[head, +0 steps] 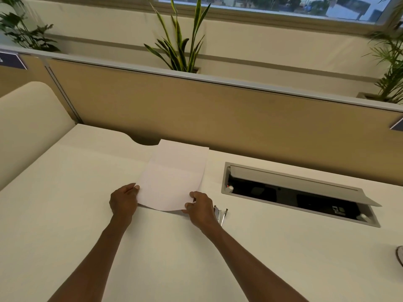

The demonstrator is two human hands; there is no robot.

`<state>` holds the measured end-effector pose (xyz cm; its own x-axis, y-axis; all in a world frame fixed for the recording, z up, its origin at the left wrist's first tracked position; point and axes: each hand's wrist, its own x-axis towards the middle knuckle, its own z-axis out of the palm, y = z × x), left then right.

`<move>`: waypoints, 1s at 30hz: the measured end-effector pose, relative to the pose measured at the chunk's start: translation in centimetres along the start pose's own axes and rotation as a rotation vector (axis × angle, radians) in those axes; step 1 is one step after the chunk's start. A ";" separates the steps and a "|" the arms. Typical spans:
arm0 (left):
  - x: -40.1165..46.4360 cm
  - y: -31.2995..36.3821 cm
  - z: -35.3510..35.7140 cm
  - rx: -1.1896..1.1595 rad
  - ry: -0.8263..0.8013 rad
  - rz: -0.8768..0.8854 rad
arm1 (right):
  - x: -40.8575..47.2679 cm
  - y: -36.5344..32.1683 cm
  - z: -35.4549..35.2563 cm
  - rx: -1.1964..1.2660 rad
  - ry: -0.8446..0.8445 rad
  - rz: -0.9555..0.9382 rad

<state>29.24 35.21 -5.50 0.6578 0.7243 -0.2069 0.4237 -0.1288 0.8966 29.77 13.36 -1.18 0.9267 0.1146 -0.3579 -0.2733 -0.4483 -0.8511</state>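
1. Our two bare forearms rise from the bottom edge of the frame toward its middle, over the cream desk (65,214).
2. Just above them, our left hand (123,201) pinches the lower left corner of the white paper (174,177), thumb on top and the other fingers curled beneath.
3. Our right hand (199,207) pinches the sheet's lower right corner the same way, thumb on top.
4. That paper sits at the centre of the frame; its near edge sags in a curve between our hands, lifted off the desk, and a faint crease crosses it (its far end reaches toward the partition).
5. Right of our right hand, touching the desk, lie small metal clips (221,214), partly hidden by the wrist.
6. Further right, a cable hatch (301,192) is set into the desk, its grey lid tilted open.
7. Beyond, a tan partition (218,110) spans the frame.
8. Behind it, at upper centre, stands a snake plant (181,44), below a window (272,5).
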 end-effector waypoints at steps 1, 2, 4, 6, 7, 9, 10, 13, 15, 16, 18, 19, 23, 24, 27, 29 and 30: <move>0.1 0.1 0.2 0.006 0.007 0.015 | 0.3 0.0 0.0 0.009 0.001 0.005; 0.2 0.3 0.4 0.017 0.017 0.027 | 0.6 0.1 0.1 0.007 0.001 0.005; 0.4 0.4 0.7 0.042 0.039 0.047 | 1.2 0.1 0.0 -0.029 -0.006 -0.002; 0.7 0.4 0.9 0.050 0.047 0.053 | 1.7 0.1 -0.1 -0.029 -0.007 -0.002; 0.9 0.4 1.1 0.054 0.047 0.060 | 1.9 0.0 -0.2 -0.025 -0.007 0.003; 1.3 0.5 1.2 0.070 0.052 0.073 | 2.0 -0.1 -0.3 -0.032 -0.014 0.002; 1.4 0.6 1.3 0.076 0.059 0.078 | 2.1 -0.2 -0.4 -0.046 -0.022 0.000; 1.5 0.8 1.3 0.084 0.065 0.093 | 2.4 0.1 -0.4 -0.102 -0.024 0.004; 1.5 0.8 1.4 0.090 0.065 0.101 | 2.4 0.2 -0.4 -0.154 -0.007 -0.013; 1.6 0.7 1.4 0.100 0.068 0.108 | 2.4 0.2 -0.3 -0.176 -0.009 -0.019; 1.5 0.7 1.4 0.133 0.079 0.139 | 2.2 0.1 -0.2 -0.238 -0.025 -0.047; 1.5 0.7 1.4 0.152 0.084 0.153 | 2.1 0.1 -0.2 -0.283 -0.036 -0.066; 1.9 0.5 1.4 0.218 0.077 0.226 | 2.1 -0.5 0.0 -0.469 -0.054 -0.154; 2.0 0.5 1.4 0.256 0.071 0.248 | 2.1 -0.7 0.1 -0.504 -0.054 -0.160; 2.0 0.3 1.3 0.394 0.047 0.273 | 1.4 -1.3 0.0 -0.591 -0.039 -0.172; 1.5 0.2 1.1 0.445 0.052 0.291 | 0.4 -1.5 -0.2 -0.655 -0.007 -0.196; 0.9 0.2 1.0 0.456 0.057 0.300 | -0.3 -1.4 -0.3 -0.675 0.014 -0.216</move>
<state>30.56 35.17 -5.94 0.7621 0.6442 0.0646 0.4577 -0.6066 0.6500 30.00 13.65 0.22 0.9467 0.2531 -0.1990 0.1321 -0.8690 -0.4768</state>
